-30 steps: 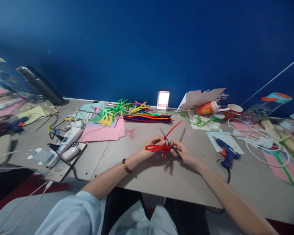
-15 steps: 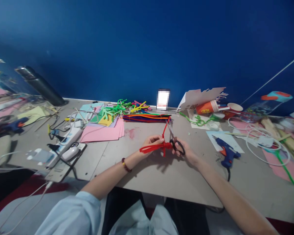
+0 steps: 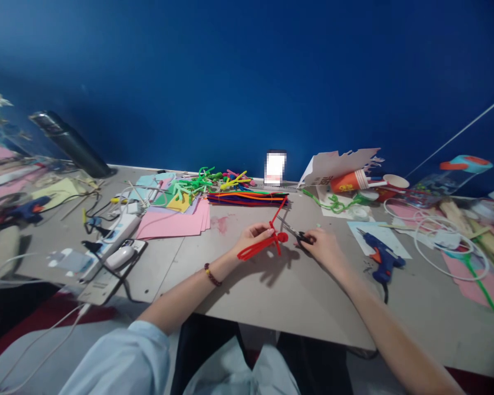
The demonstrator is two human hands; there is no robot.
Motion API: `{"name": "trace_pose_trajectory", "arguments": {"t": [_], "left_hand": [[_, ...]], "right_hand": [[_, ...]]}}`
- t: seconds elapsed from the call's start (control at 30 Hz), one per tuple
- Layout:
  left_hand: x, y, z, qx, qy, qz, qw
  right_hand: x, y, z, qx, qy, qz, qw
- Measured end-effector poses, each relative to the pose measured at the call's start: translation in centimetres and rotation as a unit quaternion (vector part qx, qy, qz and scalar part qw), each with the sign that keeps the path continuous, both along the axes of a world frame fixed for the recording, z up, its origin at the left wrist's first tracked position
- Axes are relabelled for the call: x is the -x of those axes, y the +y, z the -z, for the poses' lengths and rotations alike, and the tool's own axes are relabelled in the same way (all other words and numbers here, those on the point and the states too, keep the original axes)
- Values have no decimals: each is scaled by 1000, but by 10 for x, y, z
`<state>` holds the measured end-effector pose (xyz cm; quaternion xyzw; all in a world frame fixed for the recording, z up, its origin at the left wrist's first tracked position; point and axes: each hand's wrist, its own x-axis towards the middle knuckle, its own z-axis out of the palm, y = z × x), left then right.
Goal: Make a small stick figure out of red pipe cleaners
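Taking the red pipe-cleaner piece (image 3: 267,242) as my clock centre, with twelve toward the blue wall (image 3: 247,82), I find a dark flask (image 3: 76,148) leaning at ten o'clock. At nine, I see a white power strip (image 3: 121,226), then pink sheets (image 3: 168,224) flat on the table (image 3: 230,296). Loose green pipe cleaners (image 3: 200,180) heap at ten, and a multicoloured bundle (image 3: 247,199) lies at eleven.

My left hand (image 3: 252,239) is clamped on the red piece, pinching it above the table; its loops droop to eight o'clock and one stem points to one. Just beside it, at two to three, are the scissors (image 3: 293,231), gripped by their black handles in my right hand (image 3: 323,247). My hands are apart. I cannot tell whether the blades touch the stem.

Orange cups (image 3: 348,181) lie at two; a blue glue gun (image 3: 381,259) sits at three.
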<state>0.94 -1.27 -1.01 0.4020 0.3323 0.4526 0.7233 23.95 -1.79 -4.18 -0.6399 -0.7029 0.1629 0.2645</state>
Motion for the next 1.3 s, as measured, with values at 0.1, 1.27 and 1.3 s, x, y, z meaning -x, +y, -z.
{"name": "trace_pose_trajectory", "arguments": {"t": [0.1,1.27,1.3], "left_hand": [[1,2,1,3,-5,-7,1000],[11,20,13,-51,58,-130,988],[11,21,15,-53,57,-132,988]], "right_hand": [[-4,0,-4,0,-17,40,999],[-55,-142,7,-135,-357,182,906],[-61,-149,12,-131,-356,189,906]]}}
